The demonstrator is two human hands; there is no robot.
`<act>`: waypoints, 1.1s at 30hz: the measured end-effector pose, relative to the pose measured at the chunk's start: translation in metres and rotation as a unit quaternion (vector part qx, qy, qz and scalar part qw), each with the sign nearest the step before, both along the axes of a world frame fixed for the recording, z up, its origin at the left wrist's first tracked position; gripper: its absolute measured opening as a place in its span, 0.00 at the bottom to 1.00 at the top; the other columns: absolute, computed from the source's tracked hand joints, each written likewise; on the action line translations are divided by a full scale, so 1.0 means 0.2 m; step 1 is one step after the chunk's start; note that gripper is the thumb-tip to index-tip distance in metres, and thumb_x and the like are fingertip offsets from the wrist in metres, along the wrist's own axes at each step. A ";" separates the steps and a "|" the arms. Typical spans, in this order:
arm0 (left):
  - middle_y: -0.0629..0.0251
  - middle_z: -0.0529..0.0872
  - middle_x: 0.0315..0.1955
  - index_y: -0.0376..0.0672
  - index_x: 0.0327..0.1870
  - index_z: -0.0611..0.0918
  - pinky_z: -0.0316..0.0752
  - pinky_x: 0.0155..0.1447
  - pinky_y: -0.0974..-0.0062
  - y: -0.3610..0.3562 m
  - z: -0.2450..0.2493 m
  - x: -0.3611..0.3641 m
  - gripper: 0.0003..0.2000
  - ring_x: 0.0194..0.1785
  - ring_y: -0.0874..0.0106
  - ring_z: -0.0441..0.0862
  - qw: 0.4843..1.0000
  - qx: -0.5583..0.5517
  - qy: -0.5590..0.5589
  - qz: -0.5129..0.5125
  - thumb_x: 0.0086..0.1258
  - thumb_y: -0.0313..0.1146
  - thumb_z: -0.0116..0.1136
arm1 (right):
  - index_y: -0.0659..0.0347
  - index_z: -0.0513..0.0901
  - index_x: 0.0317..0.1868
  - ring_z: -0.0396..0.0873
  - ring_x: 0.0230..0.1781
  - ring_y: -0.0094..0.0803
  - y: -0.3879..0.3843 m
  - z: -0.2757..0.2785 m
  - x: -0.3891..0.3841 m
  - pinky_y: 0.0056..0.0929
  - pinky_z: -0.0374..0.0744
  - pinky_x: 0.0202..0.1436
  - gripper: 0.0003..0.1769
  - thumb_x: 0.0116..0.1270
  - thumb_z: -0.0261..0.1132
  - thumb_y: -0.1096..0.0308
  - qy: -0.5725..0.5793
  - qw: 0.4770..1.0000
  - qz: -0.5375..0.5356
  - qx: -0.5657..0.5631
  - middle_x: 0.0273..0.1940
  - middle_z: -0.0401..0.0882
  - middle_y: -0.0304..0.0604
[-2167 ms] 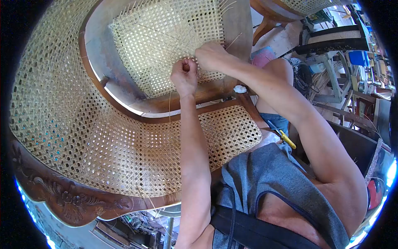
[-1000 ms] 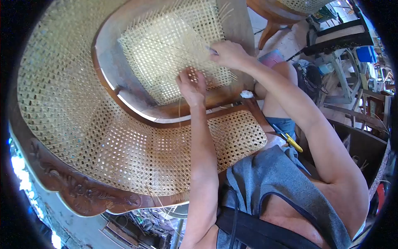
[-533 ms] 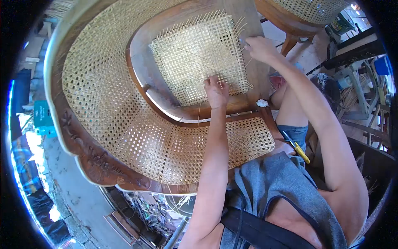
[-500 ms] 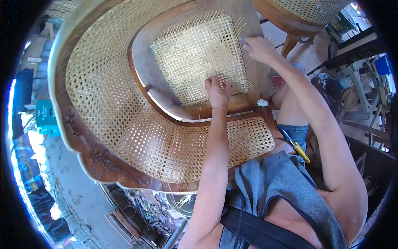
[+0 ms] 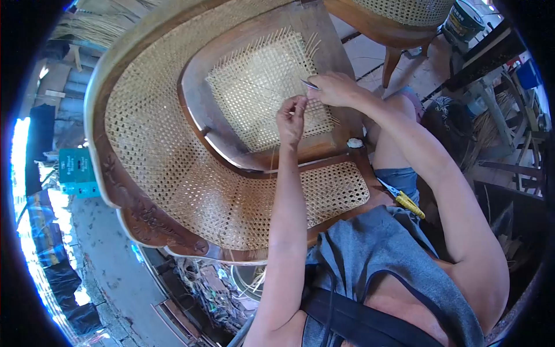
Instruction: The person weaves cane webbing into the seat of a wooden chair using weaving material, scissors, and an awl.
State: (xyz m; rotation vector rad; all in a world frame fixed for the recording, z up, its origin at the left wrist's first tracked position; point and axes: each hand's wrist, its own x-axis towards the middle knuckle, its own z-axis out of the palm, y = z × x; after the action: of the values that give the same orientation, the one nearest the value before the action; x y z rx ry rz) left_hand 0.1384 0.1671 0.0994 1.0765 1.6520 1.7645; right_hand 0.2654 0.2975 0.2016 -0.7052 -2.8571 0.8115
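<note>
A woven cane panel (image 5: 248,87) fills the opening in the chair's wooden seat frame (image 5: 202,107), with loose strand ends along its top and right edges. My left hand (image 5: 292,118) is over the panel's lower right part, thumb and fingers pinched together; what lies between them is too small to make out. Close beside it, my right hand (image 5: 335,89) is closed around a thin, pointed metal tool (image 5: 310,85), whose tip points left above the weave. The two hands' fingertips nearly meet.
The chair's curved cane back (image 5: 156,133) surrounds the seat on the left and near side. Yellow-handled pliers (image 5: 409,205) rest by my lap. Another cane chair (image 5: 393,23) stands at the top right, near a dark bucket (image 5: 462,23). A green crate (image 5: 78,172) is at left.
My right hand has moved left and down from the panel's right edge to beside my left hand. My left hand has lifted slightly, and the view has shifted a little.
</note>
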 end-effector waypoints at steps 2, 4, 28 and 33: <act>0.68 0.87 0.33 0.35 0.41 0.86 0.75 0.44 0.81 -0.02 -0.03 -0.03 0.08 0.36 0.80 0.79 0.998 0.021 -0.051 0.040 0.70 0.32 0.64 | 0.61 0.81 0.46 0.81 0.47 0.58 0.04 -0.07 -0.02 0.51 0.77 0.50 0.16 0.68 0.61 0.57 -0.005 1.000 0.007 0.001 0.40 0.83 0.59; 0.65 0.88 0.33 0.34 0.40 0.87 0.76 0.44 0.79 -0.05 -0.10 -0.11 0.09 0.37 0.79 0.81 0.987 -0.033 -0.035 0.151 0.68 0.33 0.67 | 0.62 0.81 0.47 0.81 0.47 0.58 0.06 -0.12 -0.03 0.51 0.77 0.52 0.14 0.68 0.58 0.62 -0.096 0.995 -0.019 -0.014 0.39 0.82 0.62; 0.60 0.87 0.33 0.47 0.38 0.88 0.79 0.40 0.65 -0.04 -0.28 -0.11 0.11 0.36 0.61 0.86 0.933 -0.217 0.134 0.256 0.63 0.44 0.66 | 0.70 0.85 0.40 0.85 0.45 0.53 -0.12 -0.30 -0.41 0.45 0.83 0.47 0.12 0.58 0.61 0.74 -0.196 0.977 0.059 0.065 0.42 0.84 0.62; 0.61 0.87 0.34 0.47 0.38 0.87 0.79 0.41 0.65 -0.02 -0.34 -0.16 0.09 0.36 0.61 0.86 0.940 -0.209 0.118 0.244 0.64 0.42 0.65 | 0.73 0.84 0.36 0.85 0.41 0.52 -0.06 -0.27 -0.46 0.45 0.83 0.46 0.12 0.56 0.60 0.74 -0.236 0.969 0.066 0.037 0.36 0.83 0.64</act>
State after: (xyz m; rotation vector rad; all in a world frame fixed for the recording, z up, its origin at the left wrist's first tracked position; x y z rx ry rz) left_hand 0.1074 0.1628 0.0319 0.7393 2.4744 1.4754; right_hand 0.1743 0.2857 0.1476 -0.7982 -3.3701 0.6127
